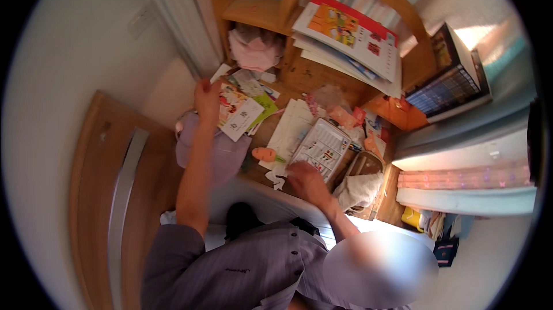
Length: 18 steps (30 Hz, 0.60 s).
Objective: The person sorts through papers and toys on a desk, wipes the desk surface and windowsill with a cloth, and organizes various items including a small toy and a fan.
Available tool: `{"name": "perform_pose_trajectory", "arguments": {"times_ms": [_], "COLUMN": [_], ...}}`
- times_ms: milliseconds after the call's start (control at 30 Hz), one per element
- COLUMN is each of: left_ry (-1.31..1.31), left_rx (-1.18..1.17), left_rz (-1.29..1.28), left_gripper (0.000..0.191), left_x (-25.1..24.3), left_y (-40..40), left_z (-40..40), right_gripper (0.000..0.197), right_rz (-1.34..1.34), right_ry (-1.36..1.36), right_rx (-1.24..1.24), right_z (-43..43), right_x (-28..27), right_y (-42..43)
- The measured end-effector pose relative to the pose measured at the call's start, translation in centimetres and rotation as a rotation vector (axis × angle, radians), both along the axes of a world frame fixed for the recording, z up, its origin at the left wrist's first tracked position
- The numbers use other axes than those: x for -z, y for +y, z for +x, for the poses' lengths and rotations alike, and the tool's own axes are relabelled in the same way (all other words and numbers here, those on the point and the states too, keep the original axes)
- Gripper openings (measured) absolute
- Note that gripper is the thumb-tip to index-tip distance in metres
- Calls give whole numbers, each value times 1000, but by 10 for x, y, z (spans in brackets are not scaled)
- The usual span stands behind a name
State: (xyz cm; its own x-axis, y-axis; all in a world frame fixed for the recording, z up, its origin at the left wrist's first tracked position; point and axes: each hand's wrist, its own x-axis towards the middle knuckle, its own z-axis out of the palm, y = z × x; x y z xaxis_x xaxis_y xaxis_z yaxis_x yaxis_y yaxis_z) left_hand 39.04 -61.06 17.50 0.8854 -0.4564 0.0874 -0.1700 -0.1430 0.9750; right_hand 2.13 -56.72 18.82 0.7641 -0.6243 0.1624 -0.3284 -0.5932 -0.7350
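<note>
My left hand [208, 99] is at the left edge of an illustrated booklet [236, 113], fingers bent against it; whether they grip it is unclear. The booklet lies over a green booklet [266, 106] and other papers. Below that hand is a lavender fabric item [229, 152], partly hidden by my forearm. My right hand [307, 181], blurred and with bent fingers, hovers by the desk's front edge. Beside it are a crumpled white paper [275, 179], an orange carrot-shaped item [264, 154] and a clear-lidded case [323, 148] of small pieces.
A wooden desk hutch [255, 9] holds a pink cloth item [255, 48]. Large picture books [350, 37] lean in it. A thick boxed book set [449, 79] stands at right. A brown bag with a pale cloth [359, 191] sits at the desk's right. A wooden headboard [97, 171] borders the left.
</note>
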Motion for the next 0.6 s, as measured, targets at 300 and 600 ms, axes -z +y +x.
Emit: {"name": "perform_pose_trajectory", "arguments": {"times_ms": [300,600], "left_ry": [273,588], "left_rx": [138,171], "left_rz": [107,128], "left_gripper": [32,36], "left_x": [44,16], "left_y": [79,70], "left_z": [-21,-28], "right_gripper": [38,63], "right_rz": [-41,90], "right_ry": [194,486], "right_rx": [257,291], "right_z": [156,215], "right_x": [33,46], "right_y": [-143,-163]}}
